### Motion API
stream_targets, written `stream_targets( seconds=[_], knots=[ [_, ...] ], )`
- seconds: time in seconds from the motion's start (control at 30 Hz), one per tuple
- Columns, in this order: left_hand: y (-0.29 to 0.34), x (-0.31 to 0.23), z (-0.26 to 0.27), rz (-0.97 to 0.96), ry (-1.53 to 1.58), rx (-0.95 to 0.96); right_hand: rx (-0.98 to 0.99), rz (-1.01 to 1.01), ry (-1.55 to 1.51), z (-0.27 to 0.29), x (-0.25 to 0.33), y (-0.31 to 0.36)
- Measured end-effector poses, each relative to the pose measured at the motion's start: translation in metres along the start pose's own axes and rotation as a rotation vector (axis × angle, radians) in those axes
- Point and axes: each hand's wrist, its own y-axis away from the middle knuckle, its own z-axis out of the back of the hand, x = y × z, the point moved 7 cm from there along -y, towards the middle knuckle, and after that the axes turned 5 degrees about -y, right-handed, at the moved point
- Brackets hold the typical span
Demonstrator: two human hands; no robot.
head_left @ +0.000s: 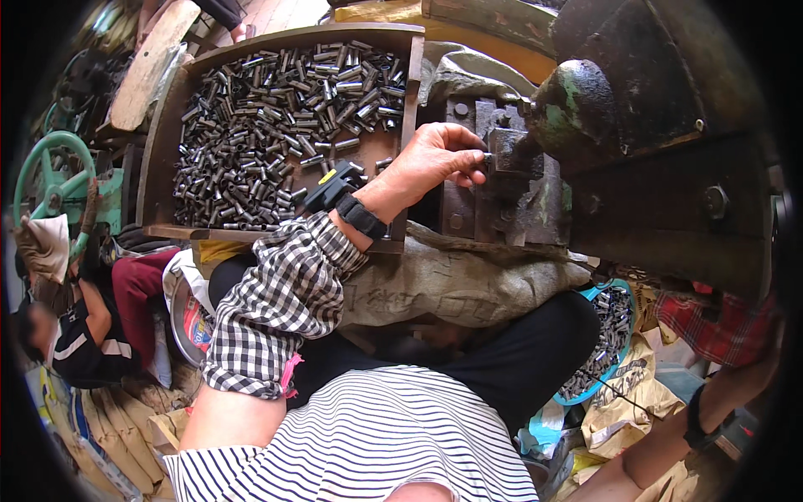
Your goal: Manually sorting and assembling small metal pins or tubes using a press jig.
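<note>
Sits in a white shirt with thin dark stripes (376, 435) and dark trousers (535, 339). Extends the bare right forearm (657, 456) out at lower right, near a red plaid cloth (711, 328); cannot tell what the right hand does, being out of sight. Has a round blue plastic basin (621, 361) heaped with small metal pieces beside the right knee. Has a grey-beige woven sack (460, 280) spread just ahead of the lap. Stretches the left arm forward in a black-and-white checked sleeve (280, 305), with a black band (361, 217) round the wrist. Pinches a small silvery metal piece (488, 157) in the left hand (431, 163), between thumb and fingers, right at the dark, greasy steel block (512, 149) of a heavy machine (652, 205). Has a brown wooden tray (412, 92) of short grey metal tubes (276, 117) just left of that. Shows, farther left, a seated person in dark clothing (88, 343) and a pale green handwheel (54, 197).
</note>
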Motion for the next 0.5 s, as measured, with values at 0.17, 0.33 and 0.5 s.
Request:
stream_targets(
  seconds=[0.17,0.33,0.5],
  knots=[
    [-0.001,-0.003,-0.002,-0.079,-0.099,-0.031,0.294,0.127,0.213,0.033,-0.099,0.037],
    [0.001,-0.012,-0.007,-0.121,-0.221,-0.103,0.505,0.795,0.768,0.027,-0.12,0.06],
    [0.025,-0.031,0.017,-0.104,-0.666,-0.124,0.071,-0.071,-0.149,0.041,-0.079,0.01]
  ],
)
